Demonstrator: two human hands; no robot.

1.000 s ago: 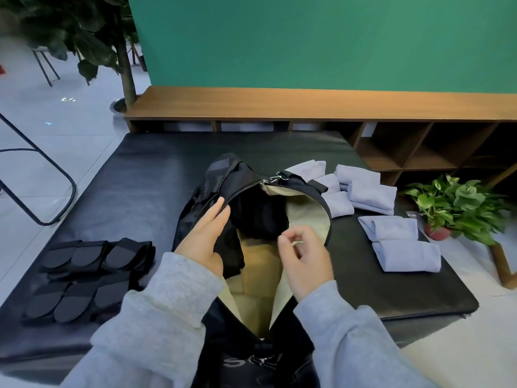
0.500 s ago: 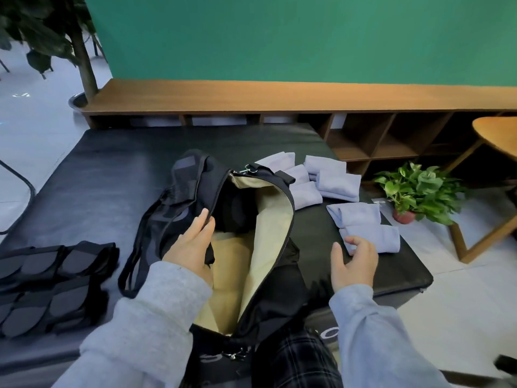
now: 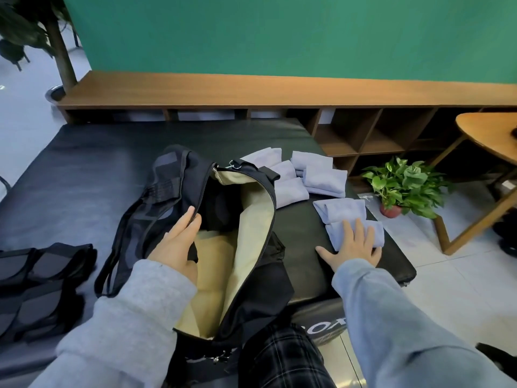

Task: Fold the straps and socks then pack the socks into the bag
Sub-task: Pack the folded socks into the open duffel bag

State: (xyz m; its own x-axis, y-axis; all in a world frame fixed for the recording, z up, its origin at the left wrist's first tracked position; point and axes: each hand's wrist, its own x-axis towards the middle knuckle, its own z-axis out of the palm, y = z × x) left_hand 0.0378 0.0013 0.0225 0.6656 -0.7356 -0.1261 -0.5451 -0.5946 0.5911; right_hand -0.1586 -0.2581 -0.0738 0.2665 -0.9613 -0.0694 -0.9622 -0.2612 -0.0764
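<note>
Looking down from the head camera, I start nearest me: pale lettering on the front edge of the black mat, just beside my plaid-clad knee, shows only a curved fragment, something like "SO", and I cannot read a brand from it. No other writing is legible anywhere.

My left hand grips the near edge of the bag opening, fingers curled over the black rim and holding it wide so the cream lining shows. Inside I see only lining and a dark shape toward the far end; no pale sock is visible in there, so I judge packing has not really begun.

My right hand lies flat with fingers spread on the nearest folded sock, pressing it to the mat at the right corner, not yet closed around it. A second folded sock touches it just beyond, and a cluster of folded socks sits farther back, beside the bag's far end.

Off to my left, the folded straps lie stacked in a dark pile. Folding looks done to me; moving every sock into the bag remains.
</note>
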